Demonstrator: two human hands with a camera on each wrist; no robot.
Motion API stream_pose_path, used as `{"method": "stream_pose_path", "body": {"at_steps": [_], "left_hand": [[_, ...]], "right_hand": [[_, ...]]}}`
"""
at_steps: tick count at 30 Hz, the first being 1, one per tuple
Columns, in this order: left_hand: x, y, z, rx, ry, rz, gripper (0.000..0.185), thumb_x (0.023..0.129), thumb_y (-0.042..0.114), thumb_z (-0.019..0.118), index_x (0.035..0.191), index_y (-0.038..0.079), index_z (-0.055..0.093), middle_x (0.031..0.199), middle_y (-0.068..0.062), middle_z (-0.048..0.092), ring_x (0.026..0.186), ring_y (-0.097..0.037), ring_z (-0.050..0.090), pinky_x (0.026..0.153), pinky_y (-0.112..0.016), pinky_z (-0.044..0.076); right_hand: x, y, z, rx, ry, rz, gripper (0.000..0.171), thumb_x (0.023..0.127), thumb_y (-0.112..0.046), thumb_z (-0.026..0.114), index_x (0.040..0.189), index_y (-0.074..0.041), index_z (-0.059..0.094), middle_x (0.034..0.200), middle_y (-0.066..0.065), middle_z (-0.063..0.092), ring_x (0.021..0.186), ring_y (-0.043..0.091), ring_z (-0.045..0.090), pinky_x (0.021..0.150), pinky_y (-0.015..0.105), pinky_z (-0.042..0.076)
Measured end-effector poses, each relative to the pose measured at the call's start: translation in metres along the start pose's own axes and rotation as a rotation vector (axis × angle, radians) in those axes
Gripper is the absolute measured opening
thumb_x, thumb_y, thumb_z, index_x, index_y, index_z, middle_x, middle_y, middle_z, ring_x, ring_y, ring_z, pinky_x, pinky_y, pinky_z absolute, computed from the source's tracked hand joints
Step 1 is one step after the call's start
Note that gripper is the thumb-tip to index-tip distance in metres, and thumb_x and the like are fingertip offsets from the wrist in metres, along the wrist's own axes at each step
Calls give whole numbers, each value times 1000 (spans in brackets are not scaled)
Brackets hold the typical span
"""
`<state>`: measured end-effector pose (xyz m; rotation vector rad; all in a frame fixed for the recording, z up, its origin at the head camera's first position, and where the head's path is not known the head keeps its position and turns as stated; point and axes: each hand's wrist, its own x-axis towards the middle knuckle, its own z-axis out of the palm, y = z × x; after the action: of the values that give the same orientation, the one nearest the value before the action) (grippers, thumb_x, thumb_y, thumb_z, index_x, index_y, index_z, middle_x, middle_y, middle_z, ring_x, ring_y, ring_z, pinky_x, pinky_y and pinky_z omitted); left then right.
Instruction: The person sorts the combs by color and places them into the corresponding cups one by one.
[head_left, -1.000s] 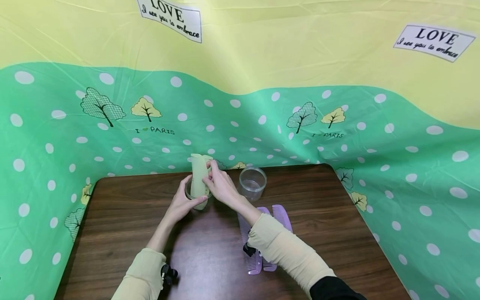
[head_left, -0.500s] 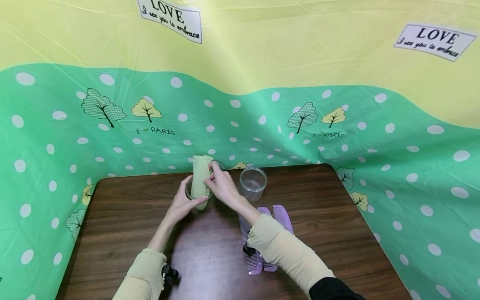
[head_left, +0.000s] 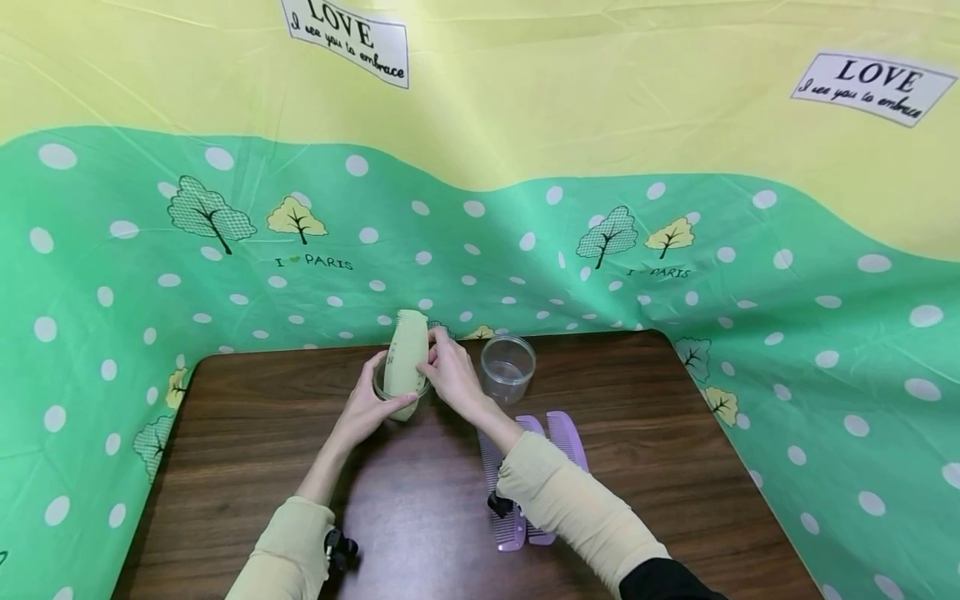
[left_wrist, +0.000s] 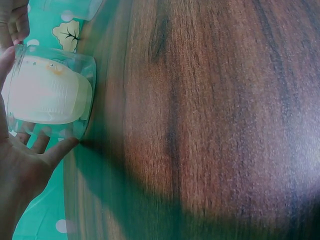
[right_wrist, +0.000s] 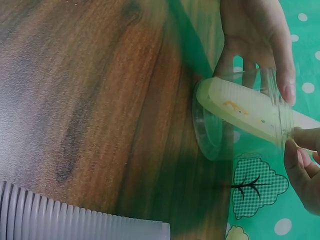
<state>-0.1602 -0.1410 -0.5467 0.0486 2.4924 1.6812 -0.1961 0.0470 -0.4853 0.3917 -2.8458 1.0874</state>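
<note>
A clear jar (head_left: 380,385) stands near the table's back edge, with my left hand (head_left: 365,410) curled round its left side and the thumb across the front of the rim. Inside it, pale green combs (head_left: 407,354) lean upright, one layered close against another, their tops well above the rim. My right hand (head_left: 452,373) pinches a comb at its right edge, just over the rim. Through the jar wall in the right wrist view, the comb's lower end (right_wrist: 240,102) reaches toward the jar's bottom. The left wrist view shows the left fingers (left_wrist: 62,150) spread along the jar's side.
A second clear jar (head_left: 507,371) stands right of the right hand. Several purple combs (head_left: 566,437) lie on the dark wooden table (head_left: 255,433), partly under the right forearm. A green and yellow printed cloth (head_left: 465,233) hangs close behind the table.
The tops of the green combs have shifted right and turned, now looking narrower and more lined up. My right hand has moved slightly right with them; the left hand keeps its hold on the jar.
</note>
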Motion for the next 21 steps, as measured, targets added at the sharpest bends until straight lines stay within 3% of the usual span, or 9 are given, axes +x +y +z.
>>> {"method": "stream_pose_path", "body": {"at_steps": [21], "left_hand": [[0,-2,0,6,3,3,104,81,51,85,161,27,23,167,-9,30,150,-33,37,119,-59,34]], "right_hand": [[-13,8,2,-15,88,32,40,93,-24,77,128,-16,58,85,-2,67,71,10,63,67,27,51]]}}
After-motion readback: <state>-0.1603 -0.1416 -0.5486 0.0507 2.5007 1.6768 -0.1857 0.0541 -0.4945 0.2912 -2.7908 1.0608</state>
